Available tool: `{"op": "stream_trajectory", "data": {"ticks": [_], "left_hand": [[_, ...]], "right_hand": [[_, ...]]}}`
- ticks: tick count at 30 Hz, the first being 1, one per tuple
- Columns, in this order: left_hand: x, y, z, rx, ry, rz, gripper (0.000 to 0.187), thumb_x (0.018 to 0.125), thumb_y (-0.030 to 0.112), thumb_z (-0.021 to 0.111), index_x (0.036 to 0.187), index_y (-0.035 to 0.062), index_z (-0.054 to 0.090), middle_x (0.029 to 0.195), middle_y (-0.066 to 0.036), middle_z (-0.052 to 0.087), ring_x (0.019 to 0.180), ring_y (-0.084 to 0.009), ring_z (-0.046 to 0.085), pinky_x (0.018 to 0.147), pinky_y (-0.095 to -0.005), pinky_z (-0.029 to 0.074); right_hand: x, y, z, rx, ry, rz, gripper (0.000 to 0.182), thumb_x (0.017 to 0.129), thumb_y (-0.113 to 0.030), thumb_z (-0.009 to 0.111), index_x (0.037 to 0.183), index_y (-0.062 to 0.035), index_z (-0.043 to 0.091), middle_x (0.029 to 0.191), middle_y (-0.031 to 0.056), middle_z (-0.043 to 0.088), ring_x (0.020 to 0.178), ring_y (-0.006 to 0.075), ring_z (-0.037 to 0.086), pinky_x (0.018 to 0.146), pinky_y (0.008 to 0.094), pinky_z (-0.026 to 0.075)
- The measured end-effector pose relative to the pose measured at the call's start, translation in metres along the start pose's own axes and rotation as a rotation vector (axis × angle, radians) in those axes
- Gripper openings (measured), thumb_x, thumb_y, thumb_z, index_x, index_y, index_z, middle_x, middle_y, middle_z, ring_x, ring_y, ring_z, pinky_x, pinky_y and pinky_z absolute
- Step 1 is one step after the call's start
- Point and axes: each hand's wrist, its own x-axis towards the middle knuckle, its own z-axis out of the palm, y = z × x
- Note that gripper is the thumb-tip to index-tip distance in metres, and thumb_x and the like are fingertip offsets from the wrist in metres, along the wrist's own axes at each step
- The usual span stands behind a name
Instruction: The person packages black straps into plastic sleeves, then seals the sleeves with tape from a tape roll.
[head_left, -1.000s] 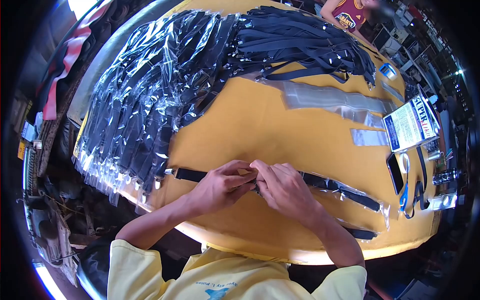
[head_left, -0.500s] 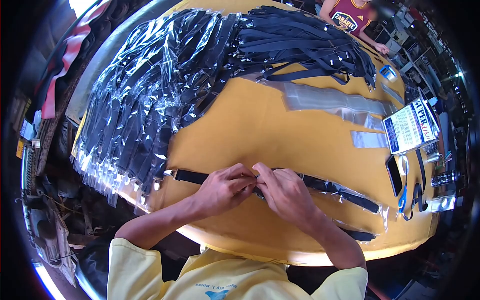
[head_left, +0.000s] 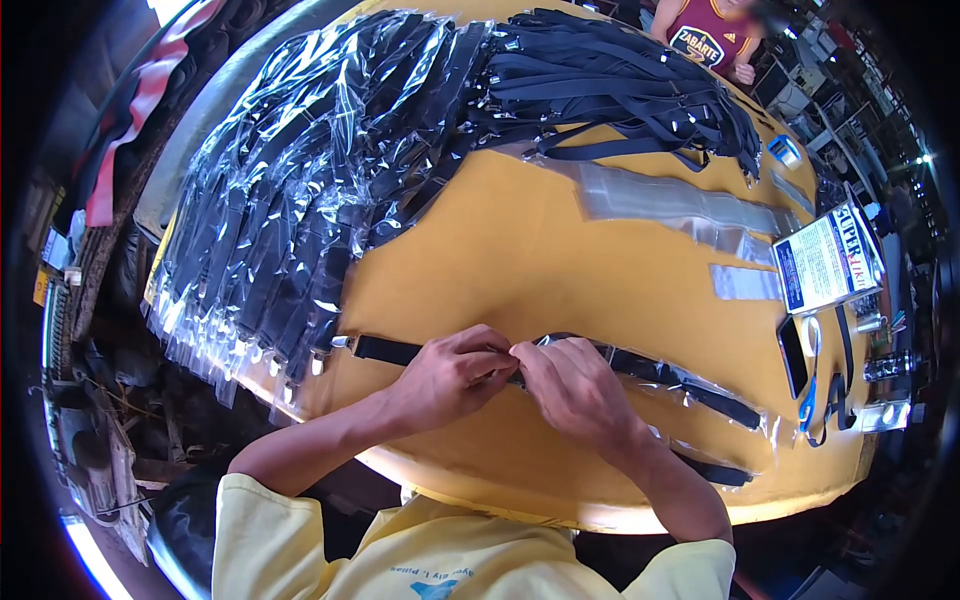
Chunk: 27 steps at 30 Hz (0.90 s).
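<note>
Over the near side of the yellow table (head_left: 480, 240), the person's left hand (head_left: 455, 372) and right hand (head_left: 575, 388) meet at the tips, thumbs and fingers bent and pinched together on a black strap (head_left: 388, 350). I can see both hands grasping it, though just which part sits between the fingertips is hidden from me. The strap lies crosswise in front of the wearer, its metal clip (head_left: 343, 342) out to the left, near the edge of the wrapped straps (head_left: 280, 190). Just beyond the right hand, a clear sleeve (head_left: 690, 378) with black strapping in it stretches rightward along the tabletop, and closer to the wearer another dark strap (head_left: 718, 470) shows past the right forearm.

Farther back, beside the glossy wrapped heap, I see a tangle of bare straps (head_left: 610, 85), with flat plastic strips (head_left: 680, 203) in front of it. Over on the right stands a box (head_left: 828, 262) lettered "SUPER", a phone (head_left: 793, 357) near its base, and by the phone a blue-handled tool (head_left: 807, 402). At the far side, past a blue roll (head_left: 784, 152), a co-worker in a maroon top (head_left: 705, 38) holds one hand (head_left: 742, 73) near the table's edge
</note>
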Motion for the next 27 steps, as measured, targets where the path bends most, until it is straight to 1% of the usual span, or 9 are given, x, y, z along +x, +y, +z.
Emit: {"op": "stream_trajectory", "data": {"ticks": [4, 5, 7, 10, 17, 19, 22, 25, 27], "left_hand": [[0.002, -0.006, 0.0, 0.082, 0.007, 0.162, 0.01, 0.081, 0.004, 0.077, 0.091, 0.003, 0.073, 0.104, -0.008, 0.069, 0.086, -0.0238, 0.07, 0.07, -0.0357, 0.057], [0.003, -0.006, -0.001, 0.083, 0.013, 0.162, 0.01, 0.081, 0.004, 0.077, 0.091, 0.003, 0.073, 0.104, -0.008, 0.069, 0.086, -0.0238, 0.07, 0.07, -0.0357, 0.057], [0.003, -0.004, -0.002, 0.253, 0.017, 0.223, 0.012, 0.081, 0.008, 0.078, 0.091, 0.0053, 0.071, 0.106, -0.005, 0.068, 0.09, -0.0221, 0.069, 0.073, -0.0366, 0.054], [0.003, 0.0, -0.003, 0.351, -0.018, 0.209, 0.015, 0.081, 0.012, 0.078, 0.093, 0.007, 0.071, 0.108, -0.004, 0.068, 0.092, -0.0217, 0.067, 0.075, -0.0364, 0.051], [0.003, -0.013, -0.003, 0.231, -0.033, 0.274, 0.013, 0.083, 0.015, 0.076, 0.092, 0.0075, 0.071, 0.107, -0.003, 0.067, 0.089, -0.0195, 0.066, 0.08, -0.036, 0.052], [0.007, -0.013, -0.009, 0.327, -0.102, 0.364, 0.013, 0.084, 0.017, 0.075, 0.091, 0.0075, 0.071, 0.108, -0.003, 0.067, 0.09, -0.0188, 0.066, 0.082, -0.0364, 0.052], [0.01, -0.014, -0.012, 0.368, -0.088, 0.441, 0.012, 0.085, 0.017, 0.074, 0.092, 0.0075, 0.072, 0.105, -0.003, 0.065, 0.092, -0.0188, 0.065, 0.083, -0.0361, 0.052], [0.008, -0.009, -0.019, 0.385, -0.174, 0.419, 0.013, 0.085, 0.016, 0.074, 0.095, 0.0072, 0.073, 0.102, -0.002, 0.063, 0.092, -0.0194, 0.064, 0.086, -0.0368, 0.051], [0.007, -0.007, -0.021, 0.394, -0.185, 0.432, 0.017, 0.084, 0.018, 0.072, 0.097, 0.0062, 0.072, 0.104, -0.002, 0.062, 0.091, -0.0191, 0.062, 0.085, -0.0359, 0.051]], "right_hand": [[-0.001, 0.002, 0.002, 0.007, 0.045, -0.043, 0.043, 0.089, -0.006, 0.063, 0.131, 0.0024, 0.053, 0.098, 0.0115, 0.062, 0.089, 0.0266, 0.065, 0.087, 0.0444, 0.052], [-0.001, 0.002, 0.002, 0.005, 0.043, -0.048, 0.043, 0.089, -0.006, 0.063, 0.131, 0.0024, 0.053, 0.098, 0.0115, 0.062, 0.089, 0.0266, 0.065, 0.087, 0.0444, 0.052], [-0.002, 0.002, 0.002, -0.022, 0.031, -0.07, 0.042, 0.09, -0.006, 0.062, 0.13, 0.0021, 0.054, 0.1, 0.0118, 0.063, 0.09, 0.027, 0.065, 0.088, 0.0439, 0.052], [-0.001, 0.002, 0.0, -0.037, 0.01, -0.081, 0.04, 0.089, -0.006, 0.063, 0.127, 0.0016, 0.055, 0.1, 0.0121, 0.064, 0.091, 0.027, 0.066, 0.087, 0.0435, 0.053], [-0.004, 0.001, 0.003, 0.012, 0.048, -0.062, 0.04, 0.086, -0.005, 0.066, 0.124, 0.0016, 0.058, 0.1, 0.0122, 0.066, 0.092, 0.0264, 0.067, 0.086, 0.043, 0.053], [-0.003, 0.002, 0.003, 0.009, 0.042, -0.06, 0.039, 0.086, -0.005, 0.066, 0.124, 0.0016, 0.059, 0.1, 0.0119, 0.066, 0.091, 0.0258, 0.067, 0.086, 0.0423, 0.054], [0.0, 0.001, 0.0, -0.001, -0.003, -0.044, 0.039, 0.087, -0.006, 0.065, 0.124, 0.0019, 0.059, 0.098, 0.0112, 0.067, 0.089, 0.0257, 0.068, 0.086, 0.0417, 0.054], [0.003, 0.002, 0.0, -0.028, 0.018, -0.089, 0.041, 0.086, -0.006, 0.066, 0.126, 0.0023, 0.057, 0.095, 0.0107, 0.067, 0.088, 0.0253, 0.068, 0.084, 0.0408, 0.054], [0.006, 0.003, -0.002, -0.045, 0.004, -0.109, 0.044, 0.086, -0.006, 0.065, 0.128, 0.0031, 0.056, 0.093, 0.0105, 0.067, 0.087, 0.0249, 0.068, 0.083, 0.0403, 0.054]]}}
